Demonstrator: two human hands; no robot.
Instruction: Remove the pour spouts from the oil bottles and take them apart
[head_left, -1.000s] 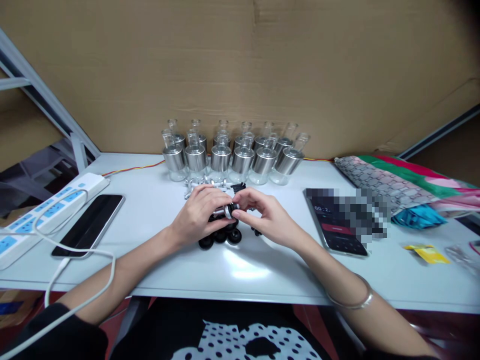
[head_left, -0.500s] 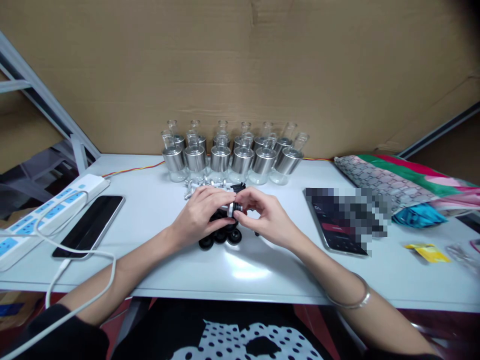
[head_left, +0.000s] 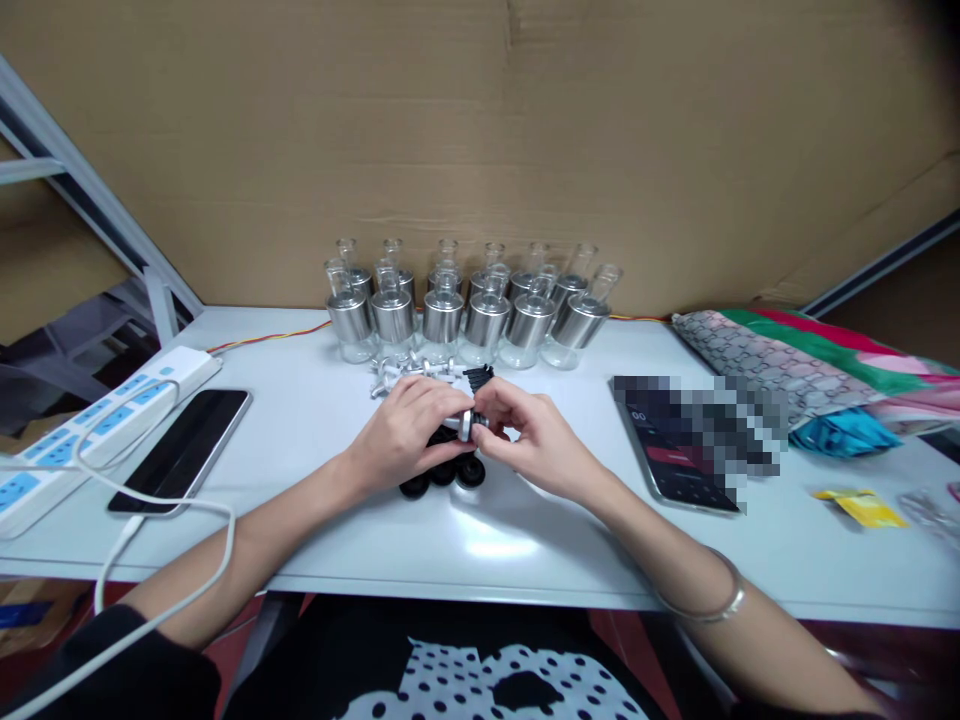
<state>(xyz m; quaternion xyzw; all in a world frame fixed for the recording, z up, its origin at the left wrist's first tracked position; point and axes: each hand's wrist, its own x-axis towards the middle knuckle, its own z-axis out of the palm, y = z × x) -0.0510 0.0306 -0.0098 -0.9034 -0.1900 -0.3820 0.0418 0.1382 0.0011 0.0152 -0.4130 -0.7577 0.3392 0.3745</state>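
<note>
Between my hands, at the middle of the table, is a small silver and black part (head_left: pixel 466 425). My left hand (head_left: pixel 405 430) is closed round its silver side. On its black side, the fingertips and thumb of my right hand (head_left: pixel 529 435) pinch it. Several round black caps (head_left: pixel 470 471) lie just below my hands, some partly covered by the left one. Silver fittings (head_left: pixel 386 373) and thin black pieces (head_left: pixel 480 375) lie on the table just beyond my fingers.
Two rows of glass bottles with metal sleeves (head_left: pixel 443 318) stand behind. At left are a power strip (head_left: pixel 90 430), a phone (head_left: pixel 184 450) and a white cable (head_left: pixel 225 540). At right lie another phone (head_left: pixel 667 450), a patterned cloth (head_left: pixel 772 360) and a yellow packet (head_left: pixel 862 507).
The part between my fingers has shifted very slightly right and down, and my hands have moved little. The view has moved slightly too.
</note>
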